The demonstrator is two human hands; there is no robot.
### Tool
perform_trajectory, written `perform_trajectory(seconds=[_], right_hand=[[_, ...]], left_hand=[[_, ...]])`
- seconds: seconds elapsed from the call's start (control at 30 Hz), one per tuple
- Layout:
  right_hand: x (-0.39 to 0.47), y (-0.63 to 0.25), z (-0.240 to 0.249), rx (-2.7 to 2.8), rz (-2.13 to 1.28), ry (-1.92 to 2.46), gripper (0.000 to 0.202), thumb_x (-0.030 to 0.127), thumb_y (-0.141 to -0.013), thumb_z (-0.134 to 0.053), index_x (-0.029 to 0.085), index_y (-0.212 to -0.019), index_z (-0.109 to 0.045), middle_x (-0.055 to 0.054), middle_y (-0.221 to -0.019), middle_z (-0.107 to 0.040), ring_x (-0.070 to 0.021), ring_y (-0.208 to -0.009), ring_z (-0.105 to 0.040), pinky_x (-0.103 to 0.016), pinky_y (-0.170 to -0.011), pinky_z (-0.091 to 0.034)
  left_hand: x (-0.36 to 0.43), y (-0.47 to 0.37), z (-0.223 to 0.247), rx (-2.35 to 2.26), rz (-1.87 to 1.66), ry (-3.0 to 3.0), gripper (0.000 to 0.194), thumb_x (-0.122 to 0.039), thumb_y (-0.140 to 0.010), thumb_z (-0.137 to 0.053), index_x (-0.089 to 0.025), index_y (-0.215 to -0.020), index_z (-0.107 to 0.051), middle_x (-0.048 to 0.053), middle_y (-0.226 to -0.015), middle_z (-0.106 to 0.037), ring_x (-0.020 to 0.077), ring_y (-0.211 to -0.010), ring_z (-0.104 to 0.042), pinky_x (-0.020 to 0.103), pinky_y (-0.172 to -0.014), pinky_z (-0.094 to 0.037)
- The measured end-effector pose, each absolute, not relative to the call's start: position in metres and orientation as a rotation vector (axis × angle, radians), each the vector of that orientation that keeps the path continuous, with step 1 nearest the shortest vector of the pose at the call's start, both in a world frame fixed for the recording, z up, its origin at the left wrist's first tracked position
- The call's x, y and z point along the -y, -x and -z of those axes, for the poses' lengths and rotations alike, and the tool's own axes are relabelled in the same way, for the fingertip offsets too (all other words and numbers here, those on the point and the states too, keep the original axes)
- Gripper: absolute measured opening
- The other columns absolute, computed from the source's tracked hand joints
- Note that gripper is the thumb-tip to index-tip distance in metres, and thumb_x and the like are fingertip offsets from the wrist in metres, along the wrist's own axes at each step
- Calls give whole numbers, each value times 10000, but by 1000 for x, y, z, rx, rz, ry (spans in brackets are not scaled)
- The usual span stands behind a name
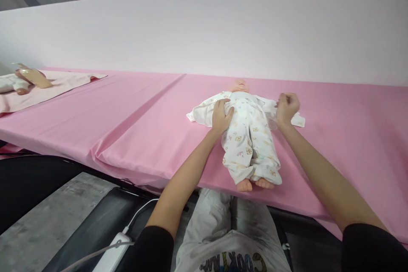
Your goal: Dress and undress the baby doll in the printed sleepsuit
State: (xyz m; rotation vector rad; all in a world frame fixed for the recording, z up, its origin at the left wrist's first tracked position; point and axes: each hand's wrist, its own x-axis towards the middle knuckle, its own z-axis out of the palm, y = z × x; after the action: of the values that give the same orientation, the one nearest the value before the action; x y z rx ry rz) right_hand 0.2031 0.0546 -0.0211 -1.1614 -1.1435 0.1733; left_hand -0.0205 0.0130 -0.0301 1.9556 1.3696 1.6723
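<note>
A baby doll [239,86] lies on its back on the pink-covered table, its feet near the front edge. It has on patterned white trousers [239,138] and a white top [204,109] whose sleeves spread out to both sides. My left hand [222,117] rests on the doll's side at the top, thumb and fingers apart. Over the sleeve at the right is my right hand [287,108], fingers curled in and slightly blurred. The sleeve's cuff [298,120] shows beyond that wrist. Whatever those curled fingers may hold is hidden.
Pink cloth [153,123] covers the table, with a raised fold left of centre. A white partition [204,34] stands behind it. At far left, another doll [22,85] and a yellowish bottle [36,77] lie on a pale pink towel [70,89]. A white power strip [113,253] sits below.
</note>
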Motion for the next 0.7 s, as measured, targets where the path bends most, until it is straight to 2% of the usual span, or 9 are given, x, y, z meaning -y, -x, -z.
perform_trajectory(seconds=[0.07, 0.13, 0.23, 0.47, 0.7], right_hand=[[-52, -183, 24, 1280, -239, 1095, 155, 309, -783, -498, 192, -882, -520, -60, -928, -560, -198, -895, -553, -358, -797, -470], [-49, -169, 28, 1493, -303, 1076, 304, 335, -715, -604, 182, -975, -570, -86, -1086, -587, -233, -1050, -538, -394, -934, -421], [-47, -164, 36, 1629, -397, 1132, 422, 398, -693, -646, 168, -1043, -594, -109, -1164, -587, -259, -1123, -517, -424, -1012, -358], [-50, -176, 41, 1558, -326, 1220, 409, 489, -690, -629, 165, -939, -633, -93, -971, -598, -240, -923, -544, -406, -880, -413], [-41, -171, 33, 1532, -433, 1249, 340, 482, -689, -620, 184, -851, -604, -21, -784, -565, -187, -756, -494, -334, -760, -389]], left_hand=[[-16, 20, 35, -1335, -1506, -1901, 328, -304, -821, -550, -196, -1129, -510, 87, -1239, -554, 209, -1185, -484, 349, -1032, -352], [-20, 21, 39, -1316, -1415, -1846, 408, -369, -824, -558, -191, -1185, -489, 96, -1312, -517, 214, -1232, -462, 352, -1058, -334], [-25, 24, 42, -1326, -1412, -1848, 454, -398, -796, -595, -191, -1189, -498, 101, -1302, -522, 223, -1225, -468, 362, -1054, -340], [-30, 26, 45, -1362, -1466, -1707, 582, -456, -702, -685, -177, -1176, -497, 101, -1121, -555, 224, -1050, -524, 351, -910, -420], [-28, 25, 44, -1365, -1423, -1598, 575, -454, -691, -697, -193, -1158, -487, 66, -1028, -554, 194, -969, -526, 326, -853, -423]])
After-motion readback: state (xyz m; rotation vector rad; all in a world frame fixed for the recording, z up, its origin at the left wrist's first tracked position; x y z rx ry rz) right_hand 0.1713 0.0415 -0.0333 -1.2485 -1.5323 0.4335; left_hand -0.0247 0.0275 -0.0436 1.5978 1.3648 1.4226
